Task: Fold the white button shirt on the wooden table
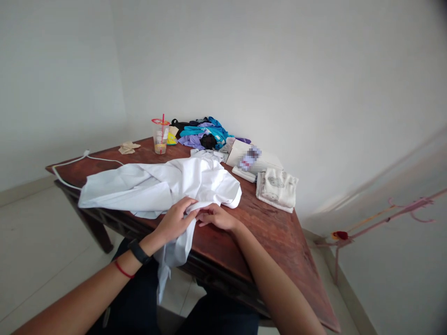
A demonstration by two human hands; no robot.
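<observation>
A rumpled white garment (pixel 195 179) is spread over the near left part of the table, and a narrow sleeve-like part of it hangs over the front edge. My left hand (pixel 177 220) grips the cloth near that edge, thumb and fingers closed around a fold. Close beside it, my right hand (pixel 217 217) has its fingers bent and pinched at the same fold; its fingertips are partly hidden. The exact cut of the garment cannot be made out.
On the dark red wooden table (pixel 272 237) are a plastic cup (pixel 160 139) with a straw, a crumpled tissue (pixel 128 148), a heap of coloured clothes (pixel 209 132), a white box (pixel 268 159) and folded cloth (pixel 277 188). A white cable (pixel 66 180) trails left. A pink stand (pixel 349 238) is right.
</observation>
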